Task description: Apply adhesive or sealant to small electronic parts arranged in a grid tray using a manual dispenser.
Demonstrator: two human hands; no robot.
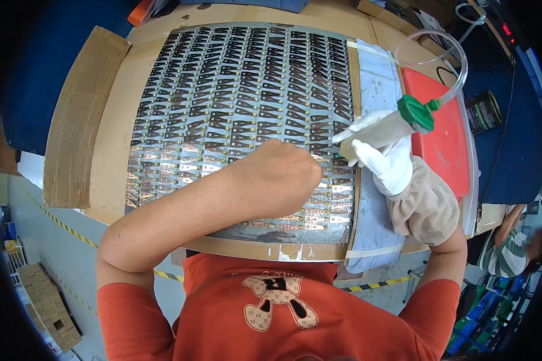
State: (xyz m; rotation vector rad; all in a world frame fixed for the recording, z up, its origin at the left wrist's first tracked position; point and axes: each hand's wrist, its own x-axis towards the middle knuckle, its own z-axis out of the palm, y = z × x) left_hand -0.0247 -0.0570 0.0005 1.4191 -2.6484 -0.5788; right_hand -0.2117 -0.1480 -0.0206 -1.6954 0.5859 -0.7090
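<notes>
My right hand (382, 159), in a white glove with a beige cuff, is closed round a dispensing syringe (376, 132) with a green cap (416, 113). A clear air hose (461, 72) runs up from that cap. The syringe tilts, its tip pointing left over the plate's right edge. My bare left hand (283, 177) is closed above the plate's lower middle; its fingertips are hidden beneath it. Under both hands lies a metal plate (253, 233) covered with rows of small tapered metal pieces (247, 108), many with a brassy dot. Upper rows look dark, lower ones coppery.
Right of the plate are a blue cloth (376, 78) and a red plastic lid or tray (442, 138). A dark can (483, 112) stands beyond them. A cardboard strip (81, 126) lies at the left. Another person (509, 246) is at the far right.
</notes>
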